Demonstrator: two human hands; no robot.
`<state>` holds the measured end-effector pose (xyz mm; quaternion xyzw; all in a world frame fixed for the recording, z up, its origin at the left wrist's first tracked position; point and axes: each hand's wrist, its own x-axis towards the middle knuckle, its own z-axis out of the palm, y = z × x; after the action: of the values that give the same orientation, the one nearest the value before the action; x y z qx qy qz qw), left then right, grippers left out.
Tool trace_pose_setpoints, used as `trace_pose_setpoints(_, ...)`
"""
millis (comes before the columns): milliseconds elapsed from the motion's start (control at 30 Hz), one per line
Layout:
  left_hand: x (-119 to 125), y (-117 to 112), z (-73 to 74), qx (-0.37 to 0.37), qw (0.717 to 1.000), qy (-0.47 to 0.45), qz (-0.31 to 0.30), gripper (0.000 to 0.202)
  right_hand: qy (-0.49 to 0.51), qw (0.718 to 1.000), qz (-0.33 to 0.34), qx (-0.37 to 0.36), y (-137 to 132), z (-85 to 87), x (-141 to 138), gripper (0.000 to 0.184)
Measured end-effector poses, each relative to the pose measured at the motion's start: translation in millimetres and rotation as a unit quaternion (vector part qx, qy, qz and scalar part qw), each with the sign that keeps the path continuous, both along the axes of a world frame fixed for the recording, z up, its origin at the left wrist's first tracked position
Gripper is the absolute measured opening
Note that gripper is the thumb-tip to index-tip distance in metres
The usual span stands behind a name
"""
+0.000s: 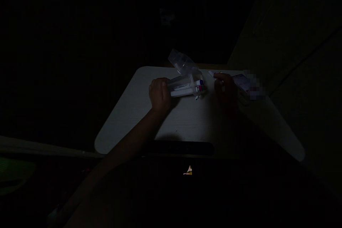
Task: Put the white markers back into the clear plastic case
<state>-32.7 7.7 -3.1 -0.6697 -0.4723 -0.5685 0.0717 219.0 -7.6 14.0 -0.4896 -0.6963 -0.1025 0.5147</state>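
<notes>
My left hand (160, 94) is wrapped round the base of a clear plastic pen case (179, 79), which lies tilted above the white table (139, 89). Its hinged clear lid (183, 61) hangs open toward the far edge. Several white markers (183, 89) are inside, with purple and red ends showing at the mouth on the right. To the right of that mouth, my right hand (226, 84) is closed on a slim white marker (211, 74), whose end sticks out to the left of the fingers. Shadow hides much of this hand.
A phone (241, 82) with a dimly lit screen lies right of my right hand, partly blurred out. Along the near edge of the table runs a dark slot (181, 148). A wall (301, 64) stands to the right. The surroundings are very dark.
</notes>
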Motion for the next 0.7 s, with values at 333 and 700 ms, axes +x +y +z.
trace_pose_setpoints(333,0.8,-1.3,-0.3,0.002,1.000,0.000,-0.008,0.068,-0.247,0.901,-0.203,-0.292,4.0,-18.6,15.6,0.064)
trace_pose_setpoints(700,1.4,-2.6,2.2,-0.016,1.000,-0.002,0.001,0.068,-0.266,0.884,-0.186,-0.335,3.6,-19.6,16.6,0.062)
